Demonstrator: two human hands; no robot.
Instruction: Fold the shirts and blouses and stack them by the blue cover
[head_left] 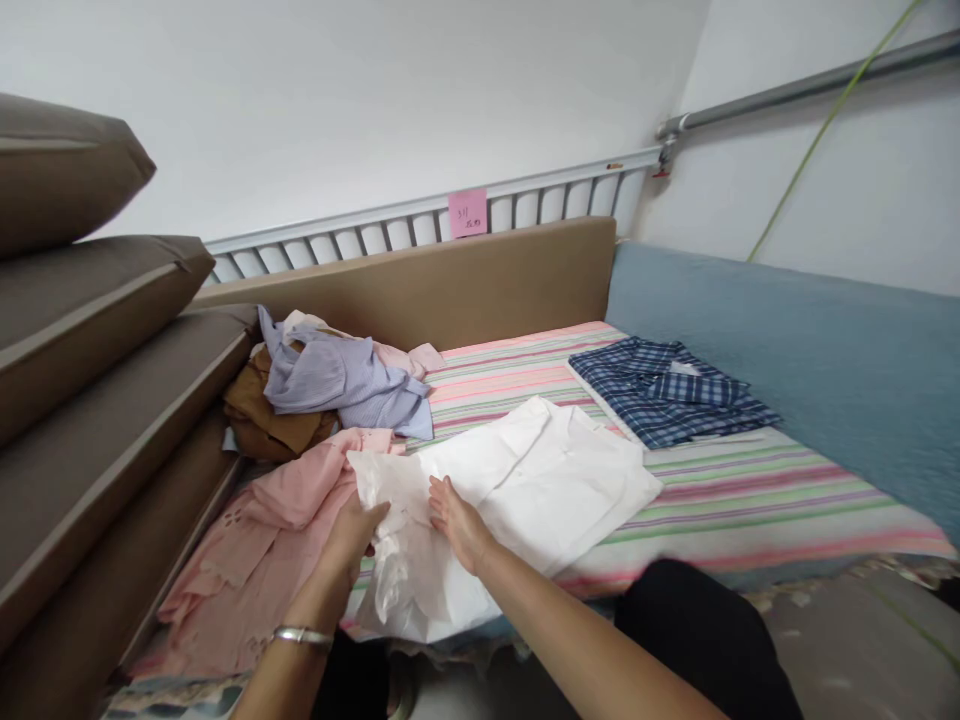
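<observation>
A white shirt [559, 470] lies spread on a striped sheet [720, 505] in front of me. Its left end is crumpled and looks thin and see-through; whether that part is shirt cloth or a plastic bag, I cannot tell. My left hand [351, 535] is closed on this left edge, thumb on top. Flat on the white cloth, my right hand [457, 525] rests with its fingers stretched out and nothing in its grip. A pink eyelet garment [262, 540] lies loose on the left, close by my left hand.
Behind the pink garment is a heap with a light-blue shirt [345, 375] and a brown garment [277, 405]. A blue plaid shirt [667, 390] lies folded at the right. Stacked cushions [112, 400] stand left; a tan backrest [450, 290] and radiator [337, 245] line the back.
</observation>
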